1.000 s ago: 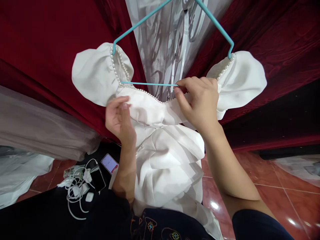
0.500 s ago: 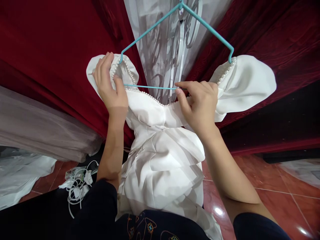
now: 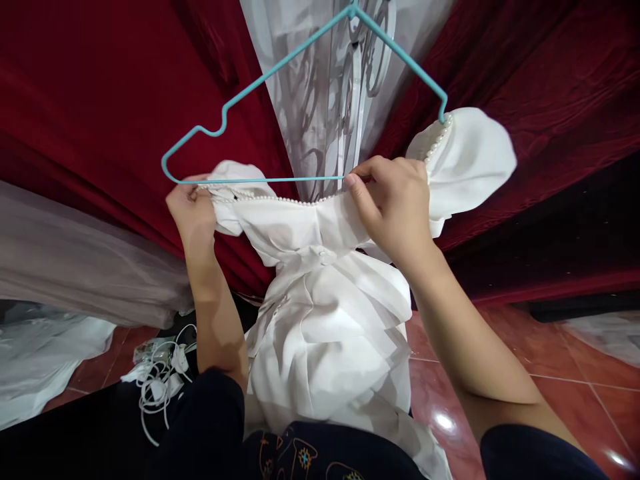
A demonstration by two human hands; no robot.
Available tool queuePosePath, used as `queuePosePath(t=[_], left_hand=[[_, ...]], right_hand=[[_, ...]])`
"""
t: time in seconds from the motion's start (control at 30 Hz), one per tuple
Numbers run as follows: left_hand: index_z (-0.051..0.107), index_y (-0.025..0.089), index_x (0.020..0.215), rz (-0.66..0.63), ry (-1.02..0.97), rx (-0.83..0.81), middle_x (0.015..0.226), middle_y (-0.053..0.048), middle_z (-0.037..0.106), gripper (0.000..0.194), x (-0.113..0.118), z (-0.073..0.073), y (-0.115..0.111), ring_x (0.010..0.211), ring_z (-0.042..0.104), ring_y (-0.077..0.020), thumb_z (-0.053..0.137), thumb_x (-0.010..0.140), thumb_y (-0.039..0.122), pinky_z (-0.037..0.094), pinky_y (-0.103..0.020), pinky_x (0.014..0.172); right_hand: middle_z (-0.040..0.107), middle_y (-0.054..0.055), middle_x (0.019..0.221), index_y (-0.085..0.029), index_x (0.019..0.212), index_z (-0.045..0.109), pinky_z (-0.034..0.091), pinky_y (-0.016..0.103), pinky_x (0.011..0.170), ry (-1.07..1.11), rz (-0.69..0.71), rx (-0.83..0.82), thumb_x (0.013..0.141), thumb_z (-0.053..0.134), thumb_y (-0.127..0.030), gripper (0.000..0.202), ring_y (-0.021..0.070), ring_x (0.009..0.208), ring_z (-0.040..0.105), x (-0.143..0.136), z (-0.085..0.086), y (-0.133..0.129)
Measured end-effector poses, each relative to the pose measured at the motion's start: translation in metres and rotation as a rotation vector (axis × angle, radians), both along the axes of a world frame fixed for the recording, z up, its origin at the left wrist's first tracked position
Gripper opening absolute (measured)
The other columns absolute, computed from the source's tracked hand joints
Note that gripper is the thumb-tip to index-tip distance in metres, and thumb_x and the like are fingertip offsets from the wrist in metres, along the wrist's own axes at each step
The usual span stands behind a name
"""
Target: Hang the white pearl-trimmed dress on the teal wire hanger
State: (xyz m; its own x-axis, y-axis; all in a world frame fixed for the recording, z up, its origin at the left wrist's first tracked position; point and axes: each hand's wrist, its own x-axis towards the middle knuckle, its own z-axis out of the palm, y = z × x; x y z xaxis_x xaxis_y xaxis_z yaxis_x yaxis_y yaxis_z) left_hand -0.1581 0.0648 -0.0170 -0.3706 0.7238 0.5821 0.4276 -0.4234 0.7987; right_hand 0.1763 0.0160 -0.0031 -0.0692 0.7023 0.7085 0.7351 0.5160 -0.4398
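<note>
A white dress [image 3: 320, 320] with pearl-trimmed puff sleeves hangs in front of me. Its right sleeve [image 3: 473, 157] is on the right arm of a teal hanger [image 3: 287, 67]. The left sleeve [image 3: 237, 172] is off the hanger and lies below its left arm. My left hand [image 3: 193, 210] is closed on the pearl edge of that sleeve, beside the hanger's lower left corner. My right hand [image 3: 395, 203] pinches the hanger's bottom bar between thumb and forefinger, near the middle of the neckline.
Dark red curtains [image 3: 125, 87] flank a sheer white drape with white scrollwork [image 3: 353, 100]. White cables [image 3: 160, 383] are heaped at the lower left. White tulle [image 3: 45, 353] reaches the red tiled floor [image 3: 505, 347].
The left sleeve has come off the hanger's left arm and moved down with my left hand, which has closed. My right hand keeps its pinch on the bar.
</note>
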Motion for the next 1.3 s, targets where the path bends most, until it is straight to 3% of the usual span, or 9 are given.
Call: queuePosePath(t=[0.17,0.4,0.53,0.63,0.8,0.9,1.03,1.17,1.3], left_hand=[[0.079,0.019,0.098,-0.061,0.156,0.008,0.097,-0.002,0.079,0.018,0.038,-0.008,-0.042,0.093,0.076,-0.0185,0.068,0.085,0.014,0.060,-0.030,0.084],[0.079,0.032,0.104,0.030,0.431,0.612,0.107,-0.003,0.071,0.014,0.102,0.012,-0.072,0.106,0.065,-0.0241,0.067,0.098,0.027,0.052,-0.044,0.100],[0.073,0.026,0.112,0.014,0.517,0.359,0.117,-0.006,0.073,0.025,0.113,0.018,-0.063,0.126,0.059,-0.0301,0.049,0.107,0.028,0.034,-0.055,0.117],[0.074,0.024,0.111,0.005,0.554,0.214,0.106,-0.008,0.072,0.030,0.115,0.019,-0.058,0.115,0.060,-0.0299,0.045,0.108,0.028,0.042,-0.050,0.108],[0.076,0.024,0.107,-0.039,0.593,0.262,0.095,-0.009,0.065,0.032,0.117,0.016,-0.057,0.103,0.057,-0.0284,0.045,0.108,0.033,0.048,-0.042,0.098],[0.077,0.025,0.108,-0.060,0.582,0.279,0.095,-0.008,0.065,0.026,0.117,0.015,-0.058,0.100,0.055,-0.0279,0.051,0.105,0.027,0.048,-0.043,0.097],[0.078,0.026,0.108,-0.082,0.547,0.300,0.094,-0.007,0.065,0.028,0.116,0.015,-0.056,0.098,0.055,-0.0269,0.054,0.100,0.015,0.048,-0.043,0.096],[0.080,0.026,0.103,-0.086,0.542,0.299,0.090,-0.006,0.064,0.029,0.112,0.019,-0.052,0.095,0.055,-0.0257,0.056,0.097,0.010,0.050,-0.041,0.092],[0.081,0.028,0.100,-0.107,0.515,0.251,0.089,-0.005,0.064,0.027,0.107,0.026,-0.051,0.098,0.057,-0.0258,0.059,0.097,0.012,0.051,-0.042,0.095]], right_hand=[[0.067,0.005,0.083,-0.024,0.091,0.063,0.040,0.041,0.091,0.010,0.001,0.001,0.104,0.050,-0.049,0.032,0.0209,0.082,0.056,0.000,-0.001,-0.001],[0.068,0.005,0.083,-0.024,0.090,0.064,0.042,0.043,0.094,0.053,-0.014,0.030,0.104,0.051,-0.048,0.030,0.0216,0.084,0.059,-0.001,-0.004,-0.002],[0.075,0.006,0.101,-0.025,0.108,0.069,0.044,0.045,0.097,-0.005,0.047,0.020,0.104,0.051,-0.044,0.027,0.0234,0.094,0.064,0.001,0.000,-0.016],[0.075,0.008,0.117,-0.026,0.121,0.068,0.045,0.049,0.103,-0.026,0.099,0.046,0.102,0.055,-0.041,0.028,0.0269,0.108,0.067,0.006,0.002,-0.025],[0.064,0.015,0.134,-0.024,0.133,0.064,0.036,0.058,0.120,0.238,-0.149,0.498,0.095,0.067,-0.039,0.041,0.0343,0.134,0.058,0.025,-0.001,-0.011],[0.061,0.020,0.141,-0.019,0.142,0.058,0.034,0.059,0.124,0.234,-0.147,0.501,0.090,0.073,-0.035,0.056,0.0356,0.139,0.054,0.041,-0.003,0.014],[0.074,0.016,0.122,-0.018,0.122,0.070,0.053,0.044,0.107,0.246,-0.191,0.360,0.086,0.064,-0.011,0.037,0.0263,0.116,0.069,0.061,0.002,0.039],[0.079,0.012,0.094,-0.016,0.097,0.078,0.055,0.034,0.075,0.318,-0.224,0.297,0.087,0.066,-0.014,0.016,0.0201,0.082,0.073,0.073,0.017,0.041],[0.079,0.011,0.085,-0.018,0.088,0.079,0.054,0.034,0.067,0.470,-0.097,0.283,0.086,0.066,-0.015,0.013,0.0203,0.074,0.074,0.084,0.028,0.035]])
